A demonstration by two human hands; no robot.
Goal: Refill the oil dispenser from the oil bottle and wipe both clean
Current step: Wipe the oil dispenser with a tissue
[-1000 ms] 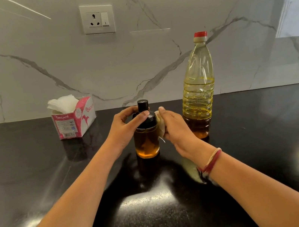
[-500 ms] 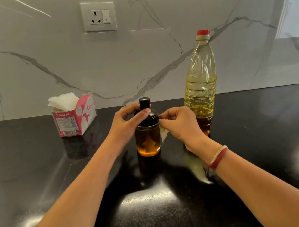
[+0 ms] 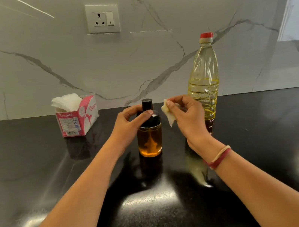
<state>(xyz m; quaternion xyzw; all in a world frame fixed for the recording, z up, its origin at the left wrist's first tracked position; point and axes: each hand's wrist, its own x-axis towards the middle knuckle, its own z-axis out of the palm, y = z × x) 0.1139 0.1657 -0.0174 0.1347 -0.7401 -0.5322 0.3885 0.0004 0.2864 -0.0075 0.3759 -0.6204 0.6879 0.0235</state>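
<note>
Far left, a pink tissue box (image 3: 77, 117) stands on the black countertop (image 3: 37, 181) close to the marble wall (image 3: 39, 72), white sheets sticking out of its open top. Higher on the wall, a white socket plate (image 3: 102, 18).

The left hand (image 3: 129, 125) grips the oil dispenser (image 3: 149, 133) by its black cap, with the thumb across the near side and the fingers curled round the back. The dispenser stands upright on the countertop at centre, well right of the tissue box. Its clear body shows amber oil up to just under the cap.

Just right of the cap is a crumpled tissue (image 3: 168, 114) with a narrow gap between the two, not touching. The right hand (image 3: 189, 118) pinches it between thumb and fingertips, the remaining fingers curled in; the hand is raised off the countertop. Red and pale bands (image 3: 219, 158) circle that wrist.

Behind the right hand stands the oil bottle (image 3: 203, 78) — upright, red cap on, close to the wall. Yellow oil fills roughly its lower half, and the hand hides part of its lower left side. Dispenser and bottle stand near each other but apart.
</note>
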